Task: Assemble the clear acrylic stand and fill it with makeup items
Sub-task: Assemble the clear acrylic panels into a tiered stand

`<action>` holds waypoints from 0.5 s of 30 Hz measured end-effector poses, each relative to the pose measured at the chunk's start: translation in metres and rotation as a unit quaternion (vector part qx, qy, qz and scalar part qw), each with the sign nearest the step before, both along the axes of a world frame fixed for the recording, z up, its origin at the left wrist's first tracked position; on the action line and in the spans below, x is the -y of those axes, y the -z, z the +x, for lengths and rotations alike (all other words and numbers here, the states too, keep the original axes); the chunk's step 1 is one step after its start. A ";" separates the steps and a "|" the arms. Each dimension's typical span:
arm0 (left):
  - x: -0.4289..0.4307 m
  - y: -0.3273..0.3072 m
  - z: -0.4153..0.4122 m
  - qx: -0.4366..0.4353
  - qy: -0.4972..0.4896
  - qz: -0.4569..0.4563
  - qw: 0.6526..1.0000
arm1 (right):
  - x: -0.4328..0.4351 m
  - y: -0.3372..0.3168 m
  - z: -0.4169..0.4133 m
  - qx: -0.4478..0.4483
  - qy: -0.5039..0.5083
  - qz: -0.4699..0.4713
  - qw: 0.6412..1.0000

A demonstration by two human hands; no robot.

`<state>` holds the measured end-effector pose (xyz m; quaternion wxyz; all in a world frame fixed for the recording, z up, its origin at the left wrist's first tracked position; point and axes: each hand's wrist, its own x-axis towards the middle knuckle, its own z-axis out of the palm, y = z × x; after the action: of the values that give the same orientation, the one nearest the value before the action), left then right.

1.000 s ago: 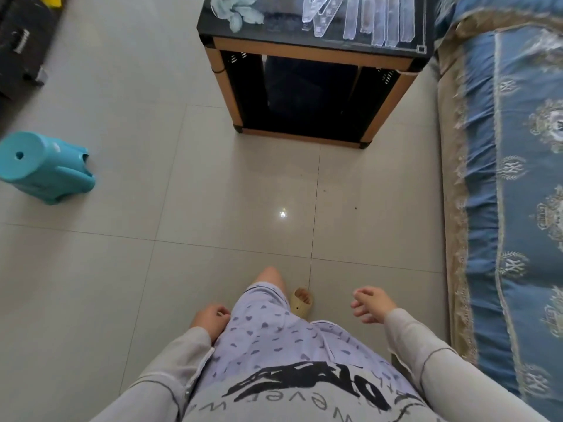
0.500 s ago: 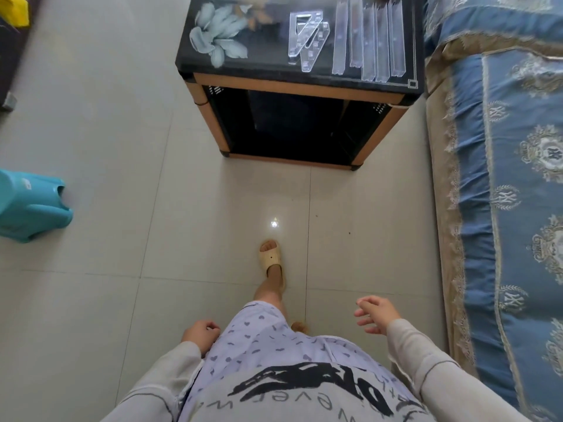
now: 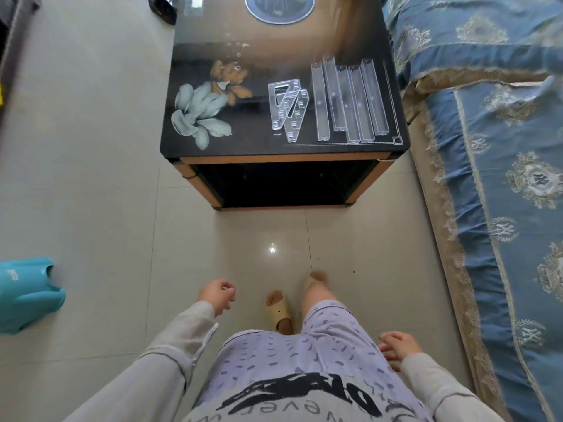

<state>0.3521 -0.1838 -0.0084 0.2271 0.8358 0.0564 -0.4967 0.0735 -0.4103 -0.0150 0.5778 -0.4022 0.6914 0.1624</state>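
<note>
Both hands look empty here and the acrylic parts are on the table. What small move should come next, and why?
Probably one more step toward the table, then a reach for the triangular side panels. The left hand and right hand hold nothing and hang low, short of the table; the panels and long clear trays lie unassembled on top.

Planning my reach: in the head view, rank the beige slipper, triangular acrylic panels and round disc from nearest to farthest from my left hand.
1. Beige slipper, on the floor just right of the left hand.
2. Triangular acrylic panels, near half of the table.
3. Round disc, table's far end.
</note>
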 end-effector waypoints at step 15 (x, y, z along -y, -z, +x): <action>0.063 0.007 0.047 -0.057 -0.042 0.066 0.995 | 0.133 -0.008 0.178 0.034 -0.153 0.006 0.988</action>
<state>0.3993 -0.2472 -0.0150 0.1889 0.8160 0.1369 -0.5289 0.2511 -0.5433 -0.0065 0.5721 -0.5049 0.6006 0.2391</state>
